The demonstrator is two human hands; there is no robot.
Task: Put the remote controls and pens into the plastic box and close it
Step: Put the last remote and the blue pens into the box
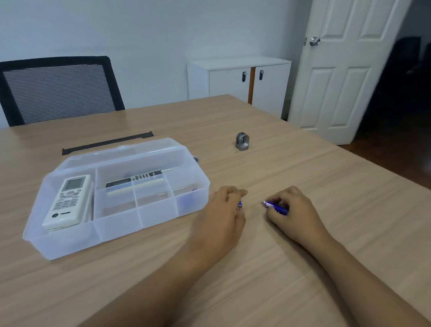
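Note:
A clear plastic box stands open on the wooden table, left of centre. A white remote control lies in its left compartment. A black and white remote rests across the middle dividers. Something blue shows in the right compartment. My left hand rests just right of the box, fingers closed on a blue pen whose tip peeks out. My right hand is beside it, closed on another blue pen.
A small grey metal stand sits on the table behind my hands. A black strip lies behind the box. A black mesh chair stands at the far edge. A white cabinet and door are at the right.

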